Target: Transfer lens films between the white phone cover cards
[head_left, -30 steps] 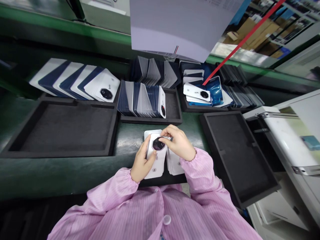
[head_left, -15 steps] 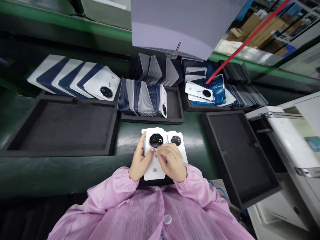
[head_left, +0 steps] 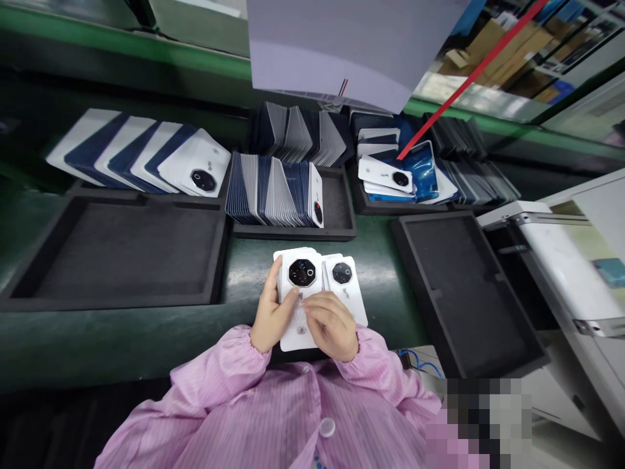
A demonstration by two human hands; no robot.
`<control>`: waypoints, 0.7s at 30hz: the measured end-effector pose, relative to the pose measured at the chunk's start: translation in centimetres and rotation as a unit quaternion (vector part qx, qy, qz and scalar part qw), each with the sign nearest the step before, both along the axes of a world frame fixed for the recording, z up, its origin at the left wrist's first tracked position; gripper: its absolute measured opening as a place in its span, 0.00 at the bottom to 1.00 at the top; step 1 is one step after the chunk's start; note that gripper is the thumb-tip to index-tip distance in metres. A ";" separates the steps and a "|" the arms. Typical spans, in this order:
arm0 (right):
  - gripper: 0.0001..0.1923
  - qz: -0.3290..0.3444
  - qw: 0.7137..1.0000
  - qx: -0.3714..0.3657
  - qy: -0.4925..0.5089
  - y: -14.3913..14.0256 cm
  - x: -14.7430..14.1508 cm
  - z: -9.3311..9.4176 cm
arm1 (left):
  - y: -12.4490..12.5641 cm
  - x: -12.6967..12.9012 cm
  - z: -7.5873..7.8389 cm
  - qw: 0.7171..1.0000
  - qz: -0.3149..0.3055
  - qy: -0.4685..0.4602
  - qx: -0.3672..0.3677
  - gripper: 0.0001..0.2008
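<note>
Left hand point(head_left: 270, 317): fingers clasp the white phone back cover point(head_left: 301, 296) at the worktop's point(head_left: 146, 339) near edge.
Right hand point(head_left: 329, 324): fingers now pinching at the cover's middle, moved down off the camera ring.
Second cover point(head_left: 346, 288): uncovered, just beside it.

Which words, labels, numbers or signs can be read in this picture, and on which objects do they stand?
No text here can be read.
White phone back cover held in both hands: small grey marks below the camera ring, too small to read.
Second white cover beside it: tiny mark, unreadable.
Hanging sheet of paper: faint print along its upper right edge, blurred.
Left hand and right hand: no writing on them.
</note>
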State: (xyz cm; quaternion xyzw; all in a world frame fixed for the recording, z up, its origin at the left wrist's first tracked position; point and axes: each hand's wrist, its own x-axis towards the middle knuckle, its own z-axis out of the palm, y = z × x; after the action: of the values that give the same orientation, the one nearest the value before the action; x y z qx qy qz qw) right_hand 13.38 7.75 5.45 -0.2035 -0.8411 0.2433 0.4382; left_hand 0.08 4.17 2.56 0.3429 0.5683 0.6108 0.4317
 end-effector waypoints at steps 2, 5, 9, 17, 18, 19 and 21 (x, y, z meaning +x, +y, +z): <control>0.22 0.003 1.000 0.001 0.001 0.0 0.0 0.1 | 0.0 0.0 0.0 1.000 0.001 0.002 0.001 0.32; 0.22 0.006 1.000 0.005 0.005 0.0 -0.1 0.2 | 0.0 0.0 0.0 1.000 0.002 0.002 0.001 0.32; 0.22 0.007 1.000 0.007 0.010 0.0 -0.3 0.2 | 0.0 0.0 -0.1 1.000 0.001 0.002 0.002 0.32; 0.17 0.004 1.000 -0.007 0.008 0.0 -0.7 0.3 | 0.1 -0.1 0.1 0.999 -0.014 -0.045 -0.016 0.34; 0.17 0.005 1.000 -0.007 0.009 0.0 -0.7 0.3 | 0.2 -0.1 0.1 0.999 -0.015 -0.048 -0.019 0.34; 0.16 0.006 1.000 -0.006 0.009 0.0 -0.7 0.4 | 0.2 -0.1 0.1 0.998 -0.016 -0.048 -0.021 0.34; 0.16 0.006 1.000 -0.004 0.006 0.1 -0.7 0.4 | 0.2 -0.1 0.1 0.998 -0.016 -0.048 -0.024 0.34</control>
State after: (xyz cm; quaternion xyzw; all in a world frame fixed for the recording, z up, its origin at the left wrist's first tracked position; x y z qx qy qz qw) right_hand 12.63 7.80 5.89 -0.1990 -0.8386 0.2505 0.4408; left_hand -0.05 4.34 2.69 0.3117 0.5556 0.6060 0.4764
